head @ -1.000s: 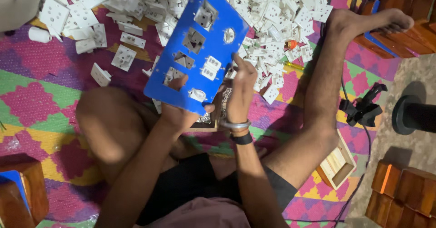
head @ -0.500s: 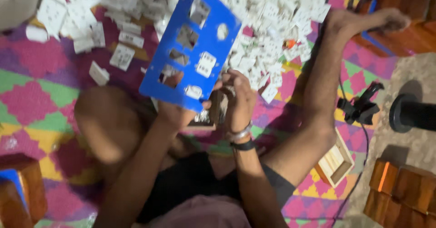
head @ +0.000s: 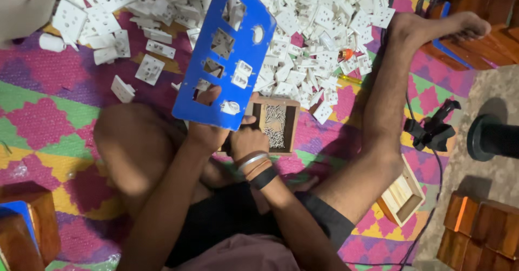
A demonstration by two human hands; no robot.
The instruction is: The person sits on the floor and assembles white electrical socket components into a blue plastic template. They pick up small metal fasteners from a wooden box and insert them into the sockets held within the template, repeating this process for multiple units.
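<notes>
Your left hand (head: 208, 133) grips the bottom edge of the blue cut-out panel (head: 227, 55), fingers curled round the rim and one fingertip showing through a lower opening, so the panel stands tilted up over your lap above the patterned mat (head: 38, 114). Your right hand (head: 246, 141) sits just beside it at the near edge of the small wooden box of screws (head: 275, 125); the panel's corner hides its fingertips, so you cannot tell whether it is pinching a screw or resting loose. The panel looks stiff and light, a thin flat sheet, probably with sharp-edged holes, so it should hold best by the rim or the solid bars between openings, not by the white fittings (head: 239, 76) already seated in it, which may pop free if pressed. The heap of white switch and socket parts (head: 313, 28) covers the far side of the mat, with an orange-handled tool (head: 346, 54) lying among them, well apart from both hands.
</notes>
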